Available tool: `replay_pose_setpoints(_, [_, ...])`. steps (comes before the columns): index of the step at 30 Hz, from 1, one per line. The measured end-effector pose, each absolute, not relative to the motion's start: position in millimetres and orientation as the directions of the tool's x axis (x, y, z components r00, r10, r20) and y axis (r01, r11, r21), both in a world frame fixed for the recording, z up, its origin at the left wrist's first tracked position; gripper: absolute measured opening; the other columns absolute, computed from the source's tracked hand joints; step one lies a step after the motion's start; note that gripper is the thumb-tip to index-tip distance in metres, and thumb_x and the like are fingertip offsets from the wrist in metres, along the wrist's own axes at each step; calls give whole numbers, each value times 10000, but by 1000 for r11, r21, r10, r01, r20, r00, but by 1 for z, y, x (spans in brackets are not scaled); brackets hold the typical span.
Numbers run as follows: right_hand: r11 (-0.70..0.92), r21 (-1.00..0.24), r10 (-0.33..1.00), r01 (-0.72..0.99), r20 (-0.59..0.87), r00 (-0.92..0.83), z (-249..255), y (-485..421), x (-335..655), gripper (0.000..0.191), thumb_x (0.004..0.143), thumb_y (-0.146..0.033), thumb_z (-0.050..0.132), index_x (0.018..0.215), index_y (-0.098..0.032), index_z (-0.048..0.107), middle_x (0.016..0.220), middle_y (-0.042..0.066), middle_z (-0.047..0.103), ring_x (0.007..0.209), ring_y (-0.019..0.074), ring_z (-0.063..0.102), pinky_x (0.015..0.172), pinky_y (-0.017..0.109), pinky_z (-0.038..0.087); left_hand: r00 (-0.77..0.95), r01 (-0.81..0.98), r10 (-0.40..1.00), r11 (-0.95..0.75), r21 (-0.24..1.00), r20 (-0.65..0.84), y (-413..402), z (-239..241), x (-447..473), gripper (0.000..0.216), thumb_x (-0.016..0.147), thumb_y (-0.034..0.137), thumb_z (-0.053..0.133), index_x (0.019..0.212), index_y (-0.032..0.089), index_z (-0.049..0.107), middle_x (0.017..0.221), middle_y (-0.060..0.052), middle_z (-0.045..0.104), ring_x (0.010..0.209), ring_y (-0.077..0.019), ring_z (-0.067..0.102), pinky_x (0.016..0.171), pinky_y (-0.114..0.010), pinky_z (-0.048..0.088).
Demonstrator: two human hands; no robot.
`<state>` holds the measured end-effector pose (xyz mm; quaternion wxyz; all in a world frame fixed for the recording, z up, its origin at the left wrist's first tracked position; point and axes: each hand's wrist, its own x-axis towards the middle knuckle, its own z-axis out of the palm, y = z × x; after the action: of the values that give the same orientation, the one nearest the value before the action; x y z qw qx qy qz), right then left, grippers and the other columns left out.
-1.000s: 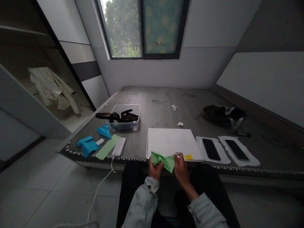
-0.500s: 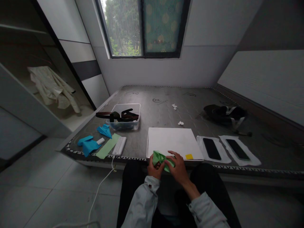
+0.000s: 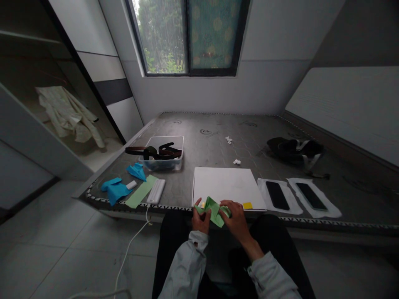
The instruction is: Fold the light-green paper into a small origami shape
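Note:
A folded green paper piece (image 3: 213, 211) is held between both hands at the near edge of a white board (image 3: 227, 185). My left hand (image 3: 200, 220) pinches its left end, fingers closed on it. My right hand (image 3: 235, 217) grips its right end, fingers curled over the paper. A small yellow paper square (image 3: 247, 205) lies on the board just right of my right hand. Grey sleeves cover both forearms.
The board lies on a grey mattress (image 3: 218, 141). To the left are blue folded papers (image 3: 116, 189), a green paper strip (image 3: 141, 192), a white power strip (image 3: 156, 191) and a clear tub with belts (image 3: 162, 154). Two black phones (image 3: 277, 195) lie to the right, with dark clothing (image 3: 294, 148) behind.
The green paper was spread wide between my hands, then bunched together. Now it is folded smaller, with both hands close together on it near the board's edge.

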<state>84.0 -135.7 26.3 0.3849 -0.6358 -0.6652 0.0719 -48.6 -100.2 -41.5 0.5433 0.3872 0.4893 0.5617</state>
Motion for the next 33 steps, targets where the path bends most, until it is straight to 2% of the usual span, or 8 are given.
replay_pose_setpoints(4, [234, -541, 882, 808, 467, 58, 27, -137, 85, 146, 872, -276, 571, 1009, -247, 615, 1092, 45, 678, 1050, 223, 601, 927, 401, 352, -95, -272, 990, 79, 959, -109, -101, -38, -50, 893, 638, 569, 725, 1361, 140, 423, 756, -67, 741, 691, -221, 716, 601, -296, 579])
replay_pose_setpoints(9, [237, -511, 891, 827, 453, 25, 32, -137, 83, 105, 864, -294, 602, 932, -274, 679, 1098, 33, 689, 994, 220, 626, 916, 414, 351, -118, -230, 988, 72, 970, -101, -101, -37, -52, 854, 638, 571, 723, 1328, 139, 467, 749, -63, 735, 662, -210, 712, 574, -277, 569])
replay_pose_setpoints(16, [198, -565, 913, 801, 404, 59, 32, -136, 81, 125, 854, -253, 585, 857, -262, 710, 1082, 42, 707, 994, 226, 635, 918, 429, 349, -118, -137, 991, 49, 989, -65, -102, -34, -53, 784, 677, 579, 685, 1300, 143, 494, 711, -39, 710, 583, -168, 670, 546, -255, 535])
replay_pose_setpoints(19, [145, -598, 913, 788, 388, 127, 32, -135, 79, 137, 842, -280, 581, 796, -244, 704, 1003, 50, 730, 965, 235, 647, 905, 429, 368, -174, 28, 984, -32, 999, 36, -102, -30, -55, 680, 690, 516, 699, 1255, 178, 526, 701, -7, 683, 557, -143, 636, 559, -244, 517])
replay_pose_setpoints(22, [97, -634, 910, 767, 369, 190, 32, -134, 78, 175, 828, -333, 593, 717, -235, 686, 918, 51, 742, 894, 236, 666, 871, 415, 402, -283, 130, 940, -161, 978, 192, -102, -28, -57, 640, 657, 488, 736, 1193, 203, 532, 915, -50, 663, 646, -141, 632, 585, -241, 515])
replay_pose_setpoints(26, [45, -705, 917, 708, 310, 250, 31, -133, 78, 240, 814, -404, 600, 655, -234, 662, 879, 48, 742, 848, 234, 676, 831, 396, 443, -389, 244, 834, -317, 917, 392, -105, -26, -61, 548, 673, 449, 742, 1122, 205, 543, 1073, -82, 553, 492, -57, 472, 458, -213, 437])
replay_pose_setpoints(29, [10, -761, 923, 648, 257, 287, 29, -132, 79, 284, 805, -454, 596, 633, -235, 648, 863, 49, 741, 829, 235, 678, 822, 393, 464, -348, 390, 780, -383, 837, 519, -109, -25, -64, 335, 710, 397, 739, 960, 209, 617, 1013, -64, 540, 531, -67, 486, 497, -216, 442])
replay_pose_setpoints(33, [-15, -772, 932, 636, 220, 289, 29, -131, 79, 340, 812, -523, 567, 656, -232, 647, 835, 55, 738, 815, 240, 675, 818, 385, 472, -206, 534, 798, -394, 748, 567, -113, -21, -64, 144, 777, 355, 692, 734, 218, 711, 893, -47, 522, 693, -131, 582, 578, -218, 474])
